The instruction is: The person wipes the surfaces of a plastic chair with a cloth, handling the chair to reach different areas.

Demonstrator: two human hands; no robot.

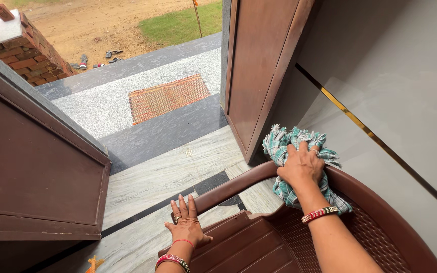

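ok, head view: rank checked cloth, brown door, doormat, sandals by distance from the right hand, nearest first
1. Checked cloth, under the right hand on the chair back.
2. Brown door, just beyond the cloth.
3. Doormat, outside on the step.
4. Sandals, far on the dirt.

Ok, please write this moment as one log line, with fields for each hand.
left hand: flat on chair armrest | right hand: presses checked cloth on chair backrest rim | setting: open doorway, doormat outside

The right hand (302, 164) covers the middle of the checked cloth (284, 146); the brown plastic chair (259, 242) runs off the bottom edge.
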